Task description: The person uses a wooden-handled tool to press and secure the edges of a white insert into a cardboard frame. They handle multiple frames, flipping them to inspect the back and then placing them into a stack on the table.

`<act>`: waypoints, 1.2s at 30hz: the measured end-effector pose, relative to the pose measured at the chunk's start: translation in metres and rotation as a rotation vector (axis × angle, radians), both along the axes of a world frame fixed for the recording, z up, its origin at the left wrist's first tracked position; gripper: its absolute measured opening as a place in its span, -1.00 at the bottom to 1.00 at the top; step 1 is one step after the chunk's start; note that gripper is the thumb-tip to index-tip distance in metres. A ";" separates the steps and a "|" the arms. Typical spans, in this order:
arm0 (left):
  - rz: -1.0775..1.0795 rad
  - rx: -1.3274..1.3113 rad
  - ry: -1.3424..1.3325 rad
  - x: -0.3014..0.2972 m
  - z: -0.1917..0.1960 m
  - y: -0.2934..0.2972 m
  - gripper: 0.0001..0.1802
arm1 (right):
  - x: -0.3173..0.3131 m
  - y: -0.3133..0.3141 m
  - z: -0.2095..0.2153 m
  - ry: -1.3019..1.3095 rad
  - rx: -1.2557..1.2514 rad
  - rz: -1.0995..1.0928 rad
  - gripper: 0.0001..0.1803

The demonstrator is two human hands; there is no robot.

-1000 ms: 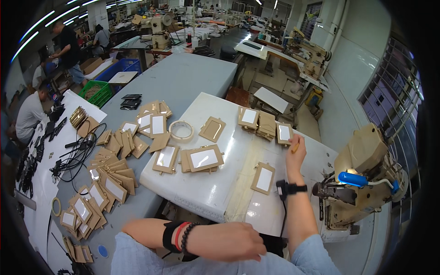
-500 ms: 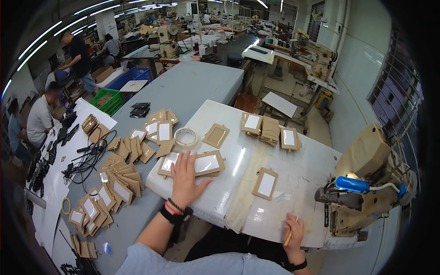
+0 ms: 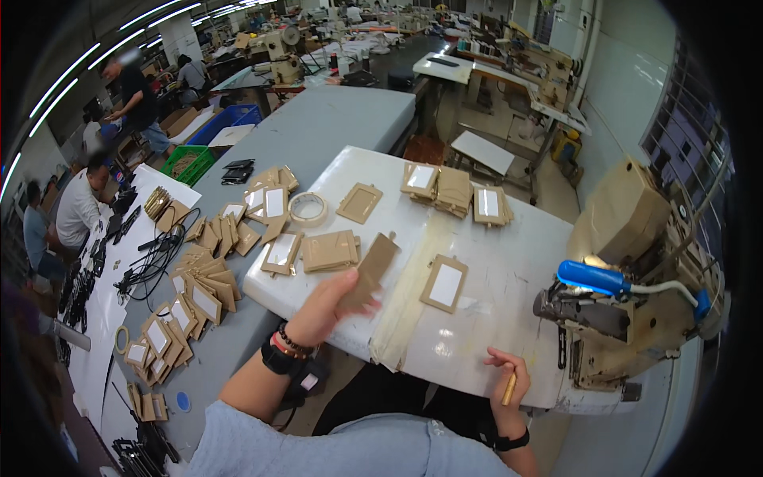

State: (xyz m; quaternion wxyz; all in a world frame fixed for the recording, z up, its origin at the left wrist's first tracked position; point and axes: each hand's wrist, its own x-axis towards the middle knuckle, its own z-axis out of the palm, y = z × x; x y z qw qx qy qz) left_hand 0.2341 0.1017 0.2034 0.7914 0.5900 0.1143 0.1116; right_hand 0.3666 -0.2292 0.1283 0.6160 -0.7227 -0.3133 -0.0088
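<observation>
My left hand (image 3: 318, 308) grips a tan card holder (image 3: 373, 269), tilted up off the white work surface with its plain side showing. Beside it are a small stack of tan card holders (image 3: 331, 251) and a card holder with a white window (image 3: 280, 253). My right hand (image 3: 509, 383) is closed on a thin tan stick-like tool (image 3: 509, 390), near the front edge of the table. Between the hands and farther back lies a single windowed card holder (image 3: 444, 284), flat. Another tan frame (image 3: 359, 203) lies near a roll of tape (image 3: 307, 208).
A sewing machine (image 3: 616, 203) with a blue lamp (image 3: 592, 277) stands at the right. Piles of card holders (image 3: 455, 191) sit at the back edge. On the grey table at left are many more holders (image 3: 208, 298) and black cables (image 3: 156, 266). Other people work at far left.
My left hand, earlier spread over the windowed card holders, has picked one up and moved it right and nearer. My right hand still holds the tool, its fingers shifted. The view has tilted slightly.
</observation>
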 end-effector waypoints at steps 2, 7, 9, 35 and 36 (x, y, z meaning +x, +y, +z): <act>-0.347 -0.741 0.022 -0.011 -0.003 -0.038 -0.31 | -0.007 0.011 0.016 -0.050 0.039 0.093 -0.72; -0.256 -0.568 0.003 -0.023 -0.017 -0.068 -0.34 | -0.014 0.033 0.033 -0.150 -0.017 0.167 -0.74; 0.034 0.221 0.001 -0.021 -0.011 -0.052 -0.35 | -0.014 0.032 0.028 -0.208 -0.063 0.123 -0.76; 0.718 1.135 1.272 -0.090 -0.069 0.304 -0.56 | 0.008 0.039 0.004 -0.052 -0.280 -0.102 -0.70; 0.775 1.121 1.213 -0.089 -0.070 0.305 -0.61 | 0.006 0.039 0.007 -0.022 -0.272 -0.119 -0.70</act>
